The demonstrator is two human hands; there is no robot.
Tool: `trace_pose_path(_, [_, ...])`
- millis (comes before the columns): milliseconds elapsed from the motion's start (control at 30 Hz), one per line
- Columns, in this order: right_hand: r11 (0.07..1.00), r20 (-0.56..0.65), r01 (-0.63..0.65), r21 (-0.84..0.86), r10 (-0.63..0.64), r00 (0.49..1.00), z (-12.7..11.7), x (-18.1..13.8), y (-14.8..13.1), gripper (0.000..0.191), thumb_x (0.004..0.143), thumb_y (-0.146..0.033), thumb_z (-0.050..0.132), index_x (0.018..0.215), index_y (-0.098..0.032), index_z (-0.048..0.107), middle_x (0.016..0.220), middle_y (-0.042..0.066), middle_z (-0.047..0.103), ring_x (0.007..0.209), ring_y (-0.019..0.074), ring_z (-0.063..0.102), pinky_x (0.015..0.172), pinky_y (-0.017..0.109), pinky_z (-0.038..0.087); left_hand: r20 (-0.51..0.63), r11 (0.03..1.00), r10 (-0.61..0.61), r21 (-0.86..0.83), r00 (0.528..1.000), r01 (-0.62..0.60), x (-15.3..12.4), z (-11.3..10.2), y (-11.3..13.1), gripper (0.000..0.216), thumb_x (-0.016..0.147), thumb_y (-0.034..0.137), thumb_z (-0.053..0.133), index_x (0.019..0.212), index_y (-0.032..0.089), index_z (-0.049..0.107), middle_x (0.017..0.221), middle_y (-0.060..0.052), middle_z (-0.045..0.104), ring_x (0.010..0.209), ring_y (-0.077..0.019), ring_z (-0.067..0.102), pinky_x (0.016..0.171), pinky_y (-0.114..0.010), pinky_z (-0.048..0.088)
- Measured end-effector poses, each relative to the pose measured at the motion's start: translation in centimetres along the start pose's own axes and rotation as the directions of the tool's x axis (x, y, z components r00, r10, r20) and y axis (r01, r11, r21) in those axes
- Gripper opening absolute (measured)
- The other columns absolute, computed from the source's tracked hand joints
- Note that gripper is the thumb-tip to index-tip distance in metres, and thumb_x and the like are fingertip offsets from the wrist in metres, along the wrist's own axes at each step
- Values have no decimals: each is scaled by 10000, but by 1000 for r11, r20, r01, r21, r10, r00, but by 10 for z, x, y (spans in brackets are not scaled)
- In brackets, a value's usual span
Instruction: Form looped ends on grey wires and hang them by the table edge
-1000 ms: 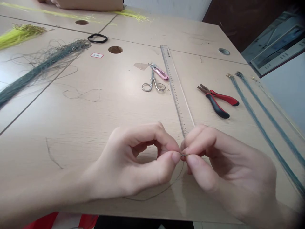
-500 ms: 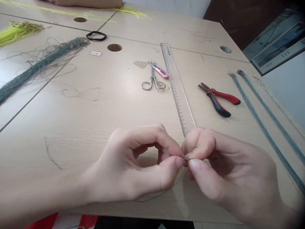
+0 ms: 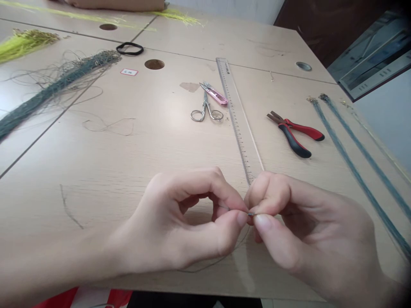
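Near the front edge of the wooden table (image 3: 138, 149), my left hand (image 3: 183, 222) and my right hand (image 3: 305, 231) meet fingertip to fingertip. Both pinch a tiny dark piece (image 3: 250, 213) between thumb and forefinger; I cannot make out what it is. A thin dark strand (image 3: 218, 259) hangs from the pinch and curves over the table under my hands. A clear ruler (image 3: 236, 115) runs from the far middle of the table down to my right knuckles.
Small silver scissors (image 3: 205, 110) and pink thread snips (image 3: 215, 95) lie left of the ruler. Red-and-black pliers (image 3: 293, 134) lie right of it. Long dark fibre strands (image 3: 359, 171) run along the right edge. A dark fibre bundle (image 3: 48, 90), yellow-green fibres (image 3: 22, 42) and a black hair tie (image 3: 129, 48) lie far left.
Both hands have crept slightly down and right with the pinch kept. The view itself shifted a little upward a second ago; nothing on the table moved.
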State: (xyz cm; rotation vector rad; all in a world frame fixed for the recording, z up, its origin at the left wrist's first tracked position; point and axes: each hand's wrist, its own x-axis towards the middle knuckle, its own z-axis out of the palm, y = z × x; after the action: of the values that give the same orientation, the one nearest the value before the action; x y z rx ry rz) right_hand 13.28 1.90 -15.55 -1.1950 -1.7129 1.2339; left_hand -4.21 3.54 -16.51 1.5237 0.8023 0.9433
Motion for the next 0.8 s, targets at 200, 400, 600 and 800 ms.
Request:
trace_pose_path(200, [1000,10,1,6,-1,1000,0,0,0,173,759,-88,546,662,-209,469,626,-68,515,581,58,518,522,163,455,-2,1000,-2,0,1000,2,1,0,-1,93,730,60,591,666,128,594,586,37,553,517,-42,492,477,-133,426])
trace_pose_path(400, [1000,5,-1,14,1,1000,0,-1,-1,179,749,-81,546,653,-208,466,617,-70,518,564,57,512,510,161,452,8,1000,1,-8,1000,-1,2,0,-1,103,731,53,590,664,131,588,581,44,549,528,-40,495,494,-128,428])
trace_pose_path(600, [1000,7,2,27,-2,1000,2,-1,0,176,753,-77,538,659,-203,460,631,-65,514,557,56,509,497,163,443,-10,1000,2,-5,1000,-2,1,1,-1,118,730,57,592,644,137,583,574,50,539,515,-35,488,471,-121,410])
trace_pose_path(800, [1000,12,17,23,-17,1000,1,0,0,181,750,-65,534,654,-199,461,617,-51,505,557,73,514,491,191,444,-2,1000,-14,-7,1000,14,3,0,0,126,722,44,589,637,136,578,573,49,537,508,-32,479,461,-116,401])
